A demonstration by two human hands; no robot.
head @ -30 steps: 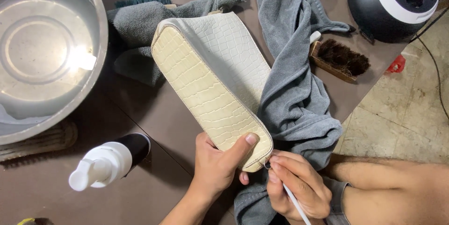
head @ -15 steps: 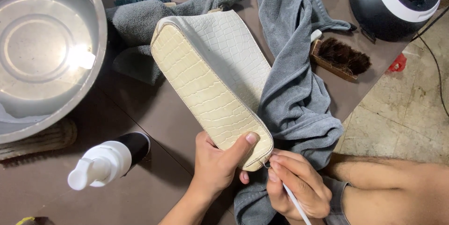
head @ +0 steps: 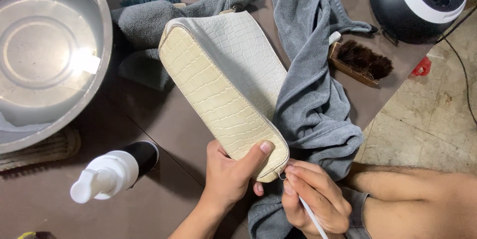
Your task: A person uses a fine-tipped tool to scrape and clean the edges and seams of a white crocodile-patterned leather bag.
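From the head view, left hand [head: 229, 179] clamps the near end of the cream crocodile-textured bag [head: 223, 87], thumb pressed on its narrow side; right hand [head: 314, 197] pinches a thin white stick [head: 313, 216] tight, its tip touching the bag's bottom corner seam. Bag's long axis runs away up-left over the grey towel [head: 313, 95], pump bottle [head: 112, 169] off left

- The left hand [head: 229, 177] is bare, no ring, forearm unsleeved.
- The right hand [head: 314, 200] is bare too, nails short and plain.
- A bare knee [head: 422, 204] shows beside grey shorts hem [head: 358, 208].
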